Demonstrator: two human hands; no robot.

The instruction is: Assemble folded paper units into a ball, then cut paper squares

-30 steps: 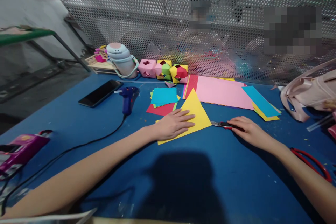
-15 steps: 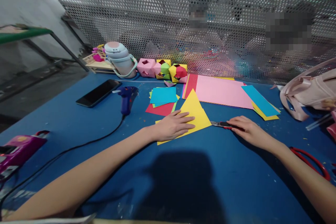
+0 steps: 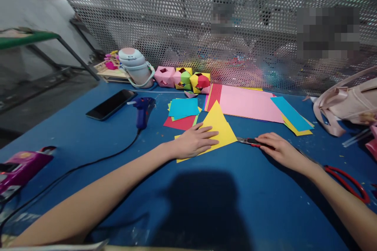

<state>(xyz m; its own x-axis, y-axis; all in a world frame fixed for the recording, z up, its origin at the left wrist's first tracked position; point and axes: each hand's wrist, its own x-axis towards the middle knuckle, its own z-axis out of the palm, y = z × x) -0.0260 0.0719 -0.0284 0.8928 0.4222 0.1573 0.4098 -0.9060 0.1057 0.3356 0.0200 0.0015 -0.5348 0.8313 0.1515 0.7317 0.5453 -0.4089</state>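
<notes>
Under my left hand (image 3: 196, 141) lies a folded yellow sheet of paper (image 3: 222, 127), its peak pointing away from me. The fingers of that hand are stretched flat on the paper, pressing it to the table. My right hand (image 3: 275, 147) is closed round a utility knife (image 3: 251, 141) with a black and red handle. The blade lies low over the table, its tip at the paper's right corner; whether it is inside the fold I cannot tell. Small blue, red and green sheets (image 3: 184, 108) lie stacked just beyond my left hand.
A glue gun (image 3: 143, 111), its cord and a phone (image 3: 112, 104) lie to the left. Paper ornaments (image 3: 182, 78) and a bottle (image 3: 137, 68) line the perforated metal screen (image 3: 176, 19). Pink sheets (image 3: 247, 102) are behind, red-handled scissors (image 3: 349, 182) at right, beside a bag (image 3: 353, 102).
My right hand and the knife have shifted very slightly, and more of the red-handled scissors shows beside the wrist. My left hand and the yellow paper keep their place.
</notes>
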